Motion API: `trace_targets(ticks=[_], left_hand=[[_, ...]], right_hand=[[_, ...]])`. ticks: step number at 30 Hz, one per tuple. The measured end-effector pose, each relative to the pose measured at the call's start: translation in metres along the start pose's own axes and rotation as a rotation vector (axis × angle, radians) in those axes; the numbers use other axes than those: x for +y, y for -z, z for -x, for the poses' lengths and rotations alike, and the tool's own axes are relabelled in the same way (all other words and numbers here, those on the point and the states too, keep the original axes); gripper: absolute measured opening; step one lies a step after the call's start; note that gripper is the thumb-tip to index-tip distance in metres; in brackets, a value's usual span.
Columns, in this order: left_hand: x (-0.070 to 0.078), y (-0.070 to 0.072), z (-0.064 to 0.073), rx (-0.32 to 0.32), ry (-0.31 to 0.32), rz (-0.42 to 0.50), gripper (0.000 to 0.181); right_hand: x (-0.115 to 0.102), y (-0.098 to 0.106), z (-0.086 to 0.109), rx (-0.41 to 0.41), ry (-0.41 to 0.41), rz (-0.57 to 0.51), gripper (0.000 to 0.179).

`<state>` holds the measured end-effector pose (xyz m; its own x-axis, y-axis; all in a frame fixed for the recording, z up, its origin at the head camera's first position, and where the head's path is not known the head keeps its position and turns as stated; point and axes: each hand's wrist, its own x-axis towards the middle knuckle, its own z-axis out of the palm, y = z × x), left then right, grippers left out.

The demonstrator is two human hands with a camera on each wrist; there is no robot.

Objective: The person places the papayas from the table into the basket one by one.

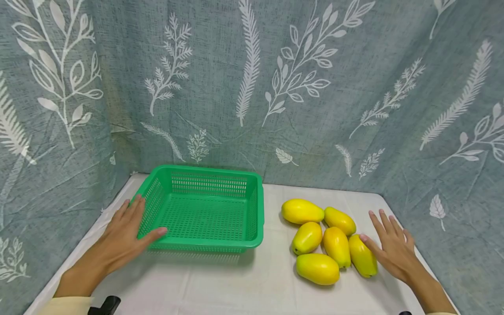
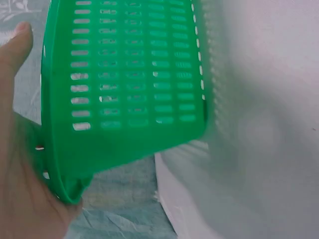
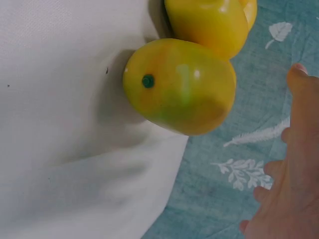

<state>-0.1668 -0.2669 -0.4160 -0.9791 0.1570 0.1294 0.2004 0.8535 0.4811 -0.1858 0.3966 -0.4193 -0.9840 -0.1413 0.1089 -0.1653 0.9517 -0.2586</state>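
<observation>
A green plastic basket (image 1: pixel 201 243) with slotted walls stands on the left of the white table, nothing inside it. My left hand (image 1: pixel 122 234) is at its left front corner, fingers straight and thumb spread. In the left wrist view the palm lies against or very close to the basket rim (image 2: pixel 55 164); firm contact is hard to tell. Several yellow mangoes (image 1: pixel 336 247) with greenish ends lie grouped on the right. Just right of the outermost mango (image 1: pixel 363 257) hovers my right hand (image 1: pixel 393 251), fingers spread, holding nothing. The right wrist view shows a mango (image 3: pixel 184 89) apart from the fingers.
A white cloth covers the table (image 1: pixel 271 288). Behind and on both sides hangs a grey-green curtain (image 1: pixel 220 109) with white leaf prints. A strip of table separates the basket from the mangoes.
</observation>
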Motion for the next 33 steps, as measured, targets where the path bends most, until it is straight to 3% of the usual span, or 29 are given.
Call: trace_targets(ticks=[11,14,19,29,33], left_hand=[[-0.023,0.003,0.019,0.109,0.063,0.146,0.107],[-0.03,0.006,0.026,0.109,0.116,0.153,0.107],[-0.038,0.01,0.036,0.057,0.218,0.159,0.105],[-0.042,-0.003,0.046,0.157,0.177,0.182,0.09],[-0.042,-0.007,0.047,0.197,0.155,0.165,0.087]], right_hand=[[0.001,-0.004,0.001,0.013,0.0,-0.011,0.086],[0.001,-0.005,0.002,0.017,-0.002,-0.015,0.086],[0.002,-0.008,0.002,0.029,-0.008,-0.023,0.086],[0.009,-0.014,0.009,0.055,-0.008,-0.044,0.083],[0.011,-0.017,0.011,0.056,-0.021,-0.107,0.082]])
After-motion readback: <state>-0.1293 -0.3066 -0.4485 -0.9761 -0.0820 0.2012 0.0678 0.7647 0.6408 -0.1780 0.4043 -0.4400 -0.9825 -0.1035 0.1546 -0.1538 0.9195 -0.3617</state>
